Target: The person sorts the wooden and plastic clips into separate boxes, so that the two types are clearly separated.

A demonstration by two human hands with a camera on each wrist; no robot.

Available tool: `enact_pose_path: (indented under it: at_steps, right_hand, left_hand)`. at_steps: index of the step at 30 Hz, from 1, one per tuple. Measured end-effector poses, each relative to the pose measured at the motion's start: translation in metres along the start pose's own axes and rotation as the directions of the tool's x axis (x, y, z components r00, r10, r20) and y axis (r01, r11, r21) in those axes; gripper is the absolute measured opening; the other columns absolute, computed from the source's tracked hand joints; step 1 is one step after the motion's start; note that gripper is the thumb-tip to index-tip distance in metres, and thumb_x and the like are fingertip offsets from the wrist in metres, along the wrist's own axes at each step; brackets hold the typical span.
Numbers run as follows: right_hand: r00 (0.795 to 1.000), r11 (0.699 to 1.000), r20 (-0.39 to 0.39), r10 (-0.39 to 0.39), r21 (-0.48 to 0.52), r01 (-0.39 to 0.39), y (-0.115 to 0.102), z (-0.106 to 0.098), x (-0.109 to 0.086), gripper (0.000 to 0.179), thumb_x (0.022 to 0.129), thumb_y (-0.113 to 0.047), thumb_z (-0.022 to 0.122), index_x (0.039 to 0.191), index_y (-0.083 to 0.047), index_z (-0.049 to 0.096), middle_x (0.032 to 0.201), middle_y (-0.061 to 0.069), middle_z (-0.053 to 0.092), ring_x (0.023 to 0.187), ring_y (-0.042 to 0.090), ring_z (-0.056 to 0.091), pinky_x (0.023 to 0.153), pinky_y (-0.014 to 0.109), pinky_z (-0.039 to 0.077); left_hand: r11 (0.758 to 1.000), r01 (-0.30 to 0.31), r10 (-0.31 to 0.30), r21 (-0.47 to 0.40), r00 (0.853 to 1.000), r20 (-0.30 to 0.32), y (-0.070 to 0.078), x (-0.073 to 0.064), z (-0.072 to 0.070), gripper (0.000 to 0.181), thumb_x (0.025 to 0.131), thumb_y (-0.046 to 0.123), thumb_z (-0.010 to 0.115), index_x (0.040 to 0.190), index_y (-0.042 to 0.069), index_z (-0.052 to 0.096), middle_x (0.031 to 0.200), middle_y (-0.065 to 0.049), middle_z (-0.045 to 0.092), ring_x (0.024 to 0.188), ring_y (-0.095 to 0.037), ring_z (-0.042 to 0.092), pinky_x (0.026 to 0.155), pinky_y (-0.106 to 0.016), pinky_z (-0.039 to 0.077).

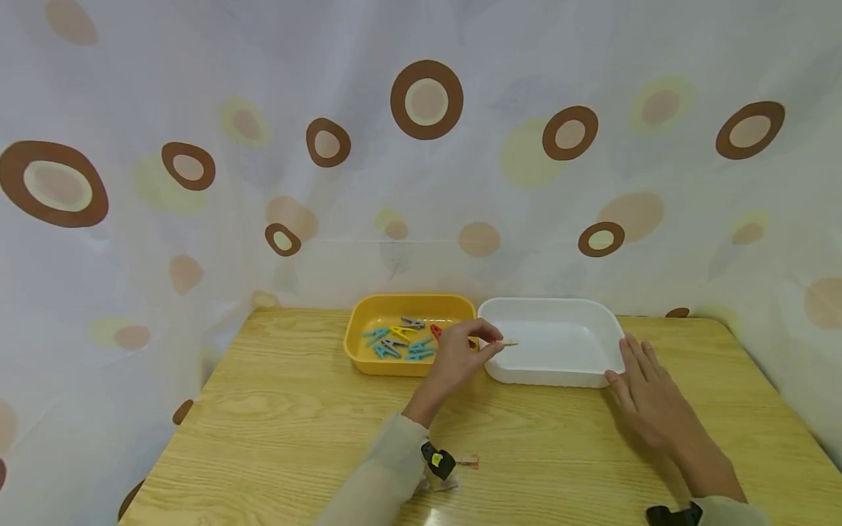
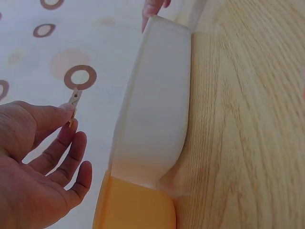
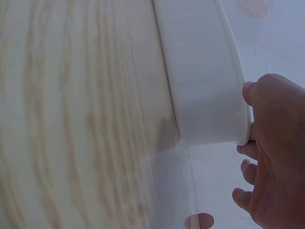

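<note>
My left hand (image 1: pixel 455 356) pinches a small wooden clothespin (image 2: pixel 74 102) between thumb and forefinger; its other fingers are loosely bent. The clothespin is over the left part of a white tray (image 1: pixel 552 379). At that tray's front right corner, my right hand (image 1: pixel 658 405) touches the rim, its fingers lying along the right side and the thumb (image 3: pixel 249 93) against the edge. Left of the white tray stands a yellow tray (image 1: pixel 388 368) holding several plastic clothespins, among them blue, grey, a yellow one (image 1: pixel 402 333) and a red one (image 1: pixel 436 332) partly behind my left hand.
Both trays stand side by side at the back of a wooden table (image 1: pixel 276 424), close to a patterned curtain (image 1: pixel 368 197). A small brownish piece (image 1: pixel 468 461) shows beside my left wrist; its kind is unclear.
</note>
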State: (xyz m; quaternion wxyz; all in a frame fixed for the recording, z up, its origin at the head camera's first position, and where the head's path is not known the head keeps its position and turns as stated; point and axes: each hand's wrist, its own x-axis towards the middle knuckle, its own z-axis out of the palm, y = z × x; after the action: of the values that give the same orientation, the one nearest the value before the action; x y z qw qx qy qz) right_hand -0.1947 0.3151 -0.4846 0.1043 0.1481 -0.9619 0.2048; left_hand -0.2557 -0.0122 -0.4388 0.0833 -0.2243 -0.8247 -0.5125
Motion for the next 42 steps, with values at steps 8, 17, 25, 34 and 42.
enact_pose_path:
  at_steps: [8, 17, 25, 34, 42]
  right_hand:
    - [1.000, 1.000, 0.000, 0.003, -0.009, -0.003, 0.001, -0.001, -0.001, 0.065, 0.113, -0.029, 0.035, 0.160, 0.010, 0.010, 0.167, 0.029, 0.007, 0.155, 0.045, -0.001, 0.115, 0.072, 0.015]
    - [1.000, 1.000, 0.012, 0.018, -0.004, -0.018, 0.003, -0.001, -0.004, 0.065, 0.113, -0.029, 0.034, 0.160, 0.010, 0.010, 0.168, 0.029, 0.005, 0.155, 0.044, -0.004, 0.115, 0.072, 0.014]
    - [1.000, 1.000, 0.007, 0.030, -0.002, -0.030, 0.002, 0.000, -0.004, 0.066, 0.113, -0.029, 0.035, 0.161, 0.008, 0.009, 0.168, 0.028, 0.006, 0.155, 0.045, -0.001, 0.114, 0.073, 0.016]
    - [0.999, 0.999, 0.017, 0.033, 0.013, -0.033, 0.000, 0.000, -0.003, 0.066, 0.113, -0.031, 0.034, 0.161, 0.007, 0.008, 0.168, 0.027, 0.005, 0.155, 0.044, -0.002, 0.115, 0.072, 0.015]
    - [1.000, 1.000, 0.001, 0.031, 0.005, -0.031, -0.002, -0.002, -0.001, 0.066, 0.113, -0.031, 0.035, 0.161, 0.007, 0.009, 0.167, 0.029, 0.009, 0.155, 0.045, 0.001, 0.119, 0.067, 0.011]
  left_hand:
    - [0.999, 0.034, -0.035, 0.007, 0.999, 0.028, -0.001, 0.015, 0.014, 0.006, 0.095, 0.015, 0.077, 0.098, 0.009, 0.076, 0.092, 0.003, 0.072, 0.085, -0.004, 0.061, 0.076, -0.019, 0.051]
    - [0.999, 0.051, -0.050, -0.005, 0.997, 0.050, -0.005, 0.026, 0.028, 0.005, 0.094, 0.010, 0.077, 0.096, 0.006, 0.076, 0.091, -0.001, 0.072, 0.083, -0.008, 0.061, 0.077, -0.020, 0.052]
    - [0.997, 0.069, -0.072, 0.037, 0.996, 0.061, -0.008, 0.036, 0.038, 0.005, 0.094, 0.012, 0.077, 0.095, 0.007, 0.075, 0.089, 0.003, 0.069, 0.081, -0.006, 0.057, 0.077, -0.017, 0.050]
    - [0.992, 0.065, -0.073, 0.109, 0.995, 0.070, -0.010, 0.041, 0.042, 0.004, 0.093, 0.011, 0.078, 0.094, 0.008, 0.075, 0.090, 0.002, 0.071, 0.083, -0.010, 0.061, 0.078, -0.017, 0.050]
    - [0.988, 0.094, -0.102, 0.120, 0.993, 0.065, -0.008, 0.043, 0.043, 0.005, 0.093, 0.012, 0.078, 0.096, 0.008, 0.076, 0.093, 0.001, 0.071, 0.091, -0.021, 0.064, 0.081, -0.018, 0.049]
